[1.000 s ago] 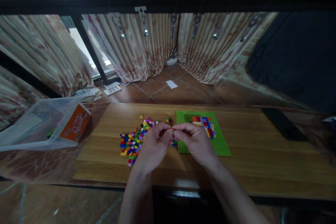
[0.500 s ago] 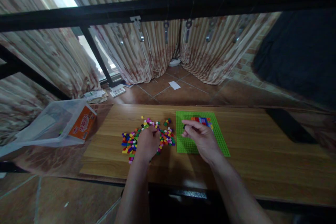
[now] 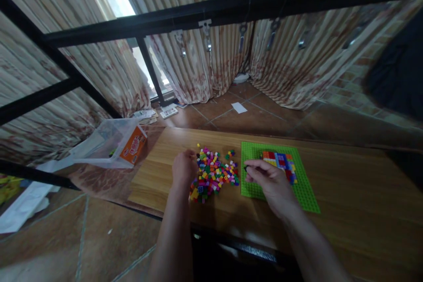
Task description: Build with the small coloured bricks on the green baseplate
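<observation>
A heap of small colourful toy bricks (image 3: 214, 172) lies on the wooden table. At its left edge is my left hand (image 3: 184, 168), fingers curled together; whatever they hold, if anything, is hidden. My right hand (image 3: 269, 180) pinches a small dark brick (image 3: 246, 168) between thumb and fingertips, over the left part of a green studded baseplate (image 3: 302, 194). Partly behind that hand, a block of joined red, white, blue, orange and yellow bricks (image 3: 280, 158) sits on the baseplate.
To the left stands a clear plastic box (image 3: 109, 136) with an orange label. A small cluster of bricks (image 3: 230, 154) lies between heap and baseplate. Beyond the wooden table (image 3: 357, 185), a black metal rail (image 3: 224, 6) with hanging hooks crosses before striped curtains.
The view has turned left, so the table appears farther right. My left hand has moved from over the heap to its left edge. My right hand still pinches the dark brick over the baseplate.
</observation>
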Tool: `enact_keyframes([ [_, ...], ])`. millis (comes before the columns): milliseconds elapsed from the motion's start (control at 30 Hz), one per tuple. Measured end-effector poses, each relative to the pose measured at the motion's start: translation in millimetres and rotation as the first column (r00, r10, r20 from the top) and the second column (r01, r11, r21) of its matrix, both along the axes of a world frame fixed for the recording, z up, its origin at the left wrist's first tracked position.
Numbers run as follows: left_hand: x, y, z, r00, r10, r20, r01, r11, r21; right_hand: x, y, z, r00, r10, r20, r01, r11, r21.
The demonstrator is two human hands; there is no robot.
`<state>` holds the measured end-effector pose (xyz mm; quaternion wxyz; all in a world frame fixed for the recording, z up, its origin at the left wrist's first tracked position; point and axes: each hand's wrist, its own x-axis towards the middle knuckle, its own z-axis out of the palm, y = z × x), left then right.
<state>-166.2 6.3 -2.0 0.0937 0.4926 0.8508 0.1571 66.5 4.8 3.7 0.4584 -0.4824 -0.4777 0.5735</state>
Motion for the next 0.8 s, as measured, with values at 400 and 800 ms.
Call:
enact_keyframes([
  [400, -4.5, 8.0, -4.4, 0.974, -0.168, -0.149, 0.167, 0.986, -0.025, -1.9, 2.7, -1.6, 0.988, -0.036, -0.151, 0.032, 0.999, -0.03],
  [800, -1.7, 13.7, -5.2, 0.974, -0.183, -0.134, 0.183, 0.983, -0.018, 74.3, 30.0, 5.6, 0.932, -0.362, 0.018, 0.357, 0.925, 0.13],
])
